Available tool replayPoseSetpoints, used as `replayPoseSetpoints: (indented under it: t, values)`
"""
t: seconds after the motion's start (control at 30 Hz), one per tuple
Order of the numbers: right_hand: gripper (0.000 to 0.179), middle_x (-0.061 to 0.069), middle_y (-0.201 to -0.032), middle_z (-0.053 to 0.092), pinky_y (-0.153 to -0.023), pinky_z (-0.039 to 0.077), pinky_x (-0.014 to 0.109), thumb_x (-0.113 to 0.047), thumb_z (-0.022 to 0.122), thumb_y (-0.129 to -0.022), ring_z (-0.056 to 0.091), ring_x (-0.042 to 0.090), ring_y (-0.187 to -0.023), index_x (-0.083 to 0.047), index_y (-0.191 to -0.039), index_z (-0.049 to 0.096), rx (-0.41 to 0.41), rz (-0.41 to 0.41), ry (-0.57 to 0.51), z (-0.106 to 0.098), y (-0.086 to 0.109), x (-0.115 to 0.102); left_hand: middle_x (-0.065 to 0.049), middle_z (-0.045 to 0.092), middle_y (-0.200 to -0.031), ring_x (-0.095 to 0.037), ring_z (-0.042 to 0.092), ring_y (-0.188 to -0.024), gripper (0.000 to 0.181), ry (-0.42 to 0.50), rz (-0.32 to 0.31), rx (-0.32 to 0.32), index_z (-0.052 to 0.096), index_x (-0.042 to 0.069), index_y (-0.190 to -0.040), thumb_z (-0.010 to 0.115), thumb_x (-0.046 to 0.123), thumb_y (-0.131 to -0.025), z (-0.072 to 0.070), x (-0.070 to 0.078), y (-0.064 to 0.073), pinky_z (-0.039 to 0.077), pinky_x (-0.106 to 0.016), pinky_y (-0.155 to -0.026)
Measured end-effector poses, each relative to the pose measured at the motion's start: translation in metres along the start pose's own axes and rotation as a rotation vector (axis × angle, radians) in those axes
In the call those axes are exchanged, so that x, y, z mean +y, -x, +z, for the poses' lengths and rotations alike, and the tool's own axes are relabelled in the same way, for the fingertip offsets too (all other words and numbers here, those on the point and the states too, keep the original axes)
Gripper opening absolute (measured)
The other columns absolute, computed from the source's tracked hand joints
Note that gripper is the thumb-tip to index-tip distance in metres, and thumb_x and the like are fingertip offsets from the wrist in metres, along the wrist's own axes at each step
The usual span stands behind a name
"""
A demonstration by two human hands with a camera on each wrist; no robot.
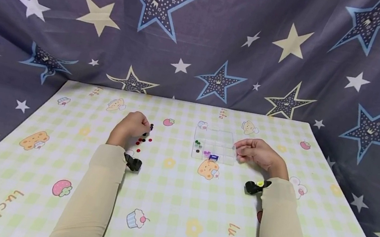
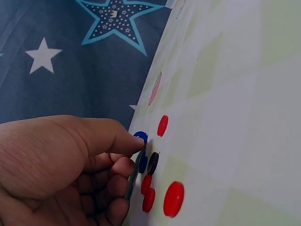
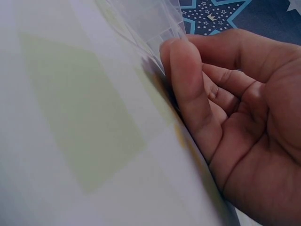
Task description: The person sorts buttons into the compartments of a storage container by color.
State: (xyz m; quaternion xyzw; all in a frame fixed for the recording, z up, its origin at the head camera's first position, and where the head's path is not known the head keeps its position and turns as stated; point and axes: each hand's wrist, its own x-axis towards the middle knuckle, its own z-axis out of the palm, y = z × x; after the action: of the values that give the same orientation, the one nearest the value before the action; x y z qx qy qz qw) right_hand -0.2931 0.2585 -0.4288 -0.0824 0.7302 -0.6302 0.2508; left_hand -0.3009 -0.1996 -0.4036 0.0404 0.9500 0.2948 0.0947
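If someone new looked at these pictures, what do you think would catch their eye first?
Probably the dark star-patterned cloth hanging behind the pale table. After that, the bright red discs beside the left hand, then the clear divided box at the fingertips of the right hand.

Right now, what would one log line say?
left hand: thumb at blue disc | right hand: holds clear box edge | green pieces, pink pieces: inside box | red discs: on table

Clear box (image 3: 153,21) — cut off by the right-wrist view's top edge.
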Motion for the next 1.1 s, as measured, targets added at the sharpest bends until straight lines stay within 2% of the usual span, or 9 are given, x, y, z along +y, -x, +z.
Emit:
replayPoseSetpoints:
  t: [0.1, 0.2, 0.27, 0.4, 0.67, 0.87, 1.1]
  values:
    - [0.037, 0.008, -0.094, 0.070, -0.075, 0.059, 0.028, 0.008, 0.057, -0.098, 0.067, 0.015, -0.078, 0.019, -0.132, 0.050, 0.001, 0.002, 0.001, 0.000, 0.000, 0.000, -0.003, 0.055, -0.069, -0.019, 0.047, -0.062, 0.023, 0.006, 0.019, -0.003, 0.067, 0.006, -0.078, 0.057, 0.014, -0.098, 0.001, -0.001, -0.002, 0.040, -0.035, -0.064]
    - [0.036, 0.008, -0.094, 0.070, -0.075, 0.059, 0.028, 0.008, 0.057, -0.098, 0.067, 0.015, -0.078, 0.019, -0.132, 0.050, 0.000, 0.003, -0.004, 0.001, 0.000, -0.001, -0.003, 0.054, -0.069, -0.019, 0.048, -0.062, 0.023, 0.028, 0.059, 0.014, 0.066, 0.005, -0.079, 0.057, 0.015, -0.099, 0.001, 0.001, -0.003, 0.041, -0.035, -0.063]
    - [0.036, 0.008, -0.094, 0.070, -0.075, 0.059, 0.028, 0.009, 0.057, -0.098, 0.067, 0.015, -0.078, 0.019, -0.132, 0.050, -0.002, 0.002, -0.005, 0.001, 0.000, -0.001, -0.004, 0.055, -0.070, -0.020, 0.048, -0.063, 0.023, 0.047, 0.096, 0.030, 0.066, 0.004, -0.082, 0.057, 0.016, -0.099, 0.000, 0.004, -0.002, 0.041, -0.035, -0.063]
    - [0.036, 0.008, -0.093, 0.069, -0.075, 0.058, 0.028, 0.009, 0.056, -0.098, 0.067, 0.015, -0.078, 0.020, -0.132, 0.049, -0.005, -0.001, -0.006, 0.001, 0.000, -0.001, -0.008, 0.062, -0.082, -0.020, 0.052, -0.066, 0.021, 0.083, 0.170, 0.047, 0.070, 0.000, -0.097, 0.056, 0.015, -0.100, -0.001, 0.014, -0.001, 0.044, -0.035, -0.067]
    - [0.037, 0.009, -0.094, 0.070, -0.075, 0.059, 0.028, 0.009, 0.058, -0.098, 0.068, 0.016, -0.078, 0.019, -0.133, 0.049, -0.008, -0.001, -0.014, -0.001, 0.000, 0.000, -0.006, 0.060, -0.079, -0.017, 0.047, -0.062, 0.020, 0.116, 0.264, 0.040, 0.069, 0.001, -0.100, 0.054, 0.014, -0.100, 0.005, 0.042, 0.000, 0.044, -0.034, -0.066]
    - [0.037, 0.009, -0.094, 0.070, -0.075, 0.059, 0.028, 0.009, 0.057, -0.098, 0.068, 0.016, -0.078, 0.019, -0.132, 0.050, -0.016, -0.014, -0.006, -0.001, 0.000, -0.002, -0.007, 0.063, -0.084, -0.019, 0.048, -0.068, 0.016, 0.134, 0.312, 0.030, 0.068, 0.004, -0.100, 0.055, 0.014, -0.100, 0.011, 0.066, 0.005, 0.043, -0.035, -0.070]
    - [0.035, 0.008, -0.095, 0.069, -0.075, 0.059, 0.029, 0.006, 0.059, -0.098, 0.067, 0.015, -0.079, 0.017, -0.131, 0.053, 0.004, -0.001, 0.010, 0.000, 0.001, -0.002, -0.003, 0.062, -0.079, -0.018, 0.051, -0.069, 0.012, 0.072, 0.390, 0.043, 0.066, 0.007, -0.091, 0.057, 0.011, -0.097, 0.020, 0.086, 0.003, 0.045, -0.035, -0.075]
